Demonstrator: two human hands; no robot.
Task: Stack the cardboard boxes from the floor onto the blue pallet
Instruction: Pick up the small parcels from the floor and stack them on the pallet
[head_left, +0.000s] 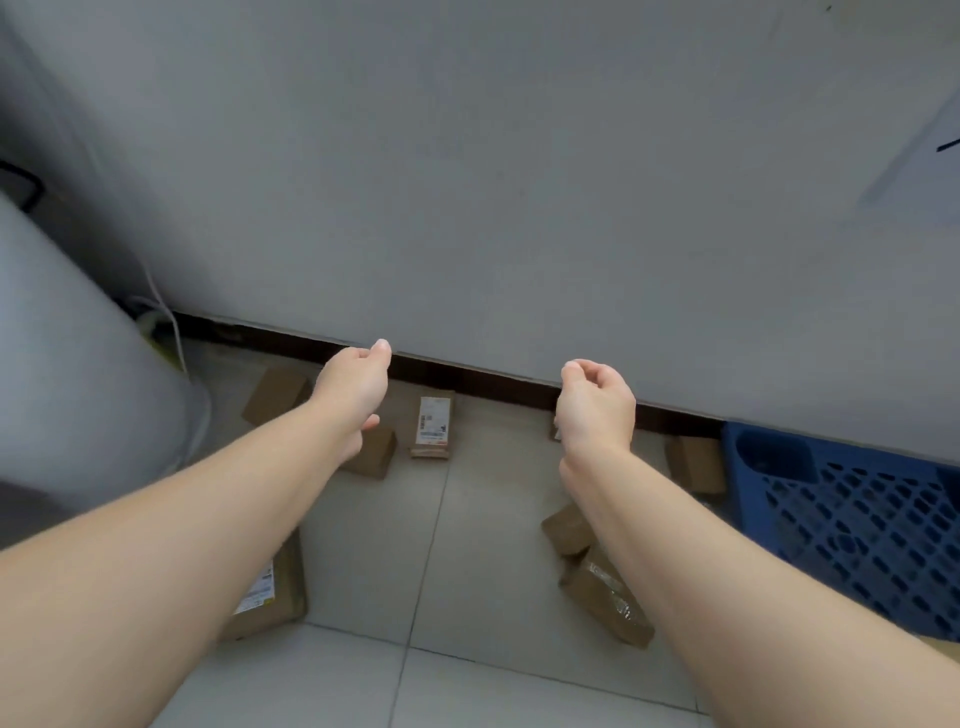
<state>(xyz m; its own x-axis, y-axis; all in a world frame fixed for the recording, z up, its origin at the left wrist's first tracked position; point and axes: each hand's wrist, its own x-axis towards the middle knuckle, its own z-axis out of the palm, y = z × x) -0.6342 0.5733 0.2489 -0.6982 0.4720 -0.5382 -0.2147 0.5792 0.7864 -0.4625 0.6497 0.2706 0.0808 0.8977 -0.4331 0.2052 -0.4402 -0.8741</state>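
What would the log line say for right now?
left hand: empty, raised | right hand: empty, raised | brown cardboard boxes: on grey tiled floor | blue plastic lattice pallet: visible part bare

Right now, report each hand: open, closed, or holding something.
Left hand: open, fingers loosely curled, holding nothing.
Right hand: loosely curled, empty; not gripping any box.

Both forearms bare, entering from lower frame corners; no sleeves visible. Left hand (353, 387) and right hand (597, 402) ungloved.
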